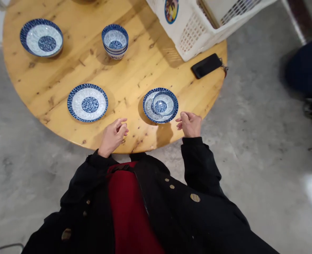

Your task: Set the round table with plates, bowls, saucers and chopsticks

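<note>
My left hand (112,137) hovers at the table's near edge, fingers loosely bent and apart, with nothing in it. Just up and left of it lies a blue-and-white plate (78,106). My right hand (190,124) is also empty, its fingers half curled and pointing left. It is close to a blue-and-white dish (147,102), apart from it as far as I can see. Inside that dish sits a small patterned bowl (169,102), off-centre toward the right.
A small stack of bowls (115,40) stands farther back. At the far left is a wide blue-rimmed bowl (39,37). A white plastic basket (193,35) occupies the back right, with a black phone (206,66) beside it. The wooden table (129,77) has a rounded edge.
</note>
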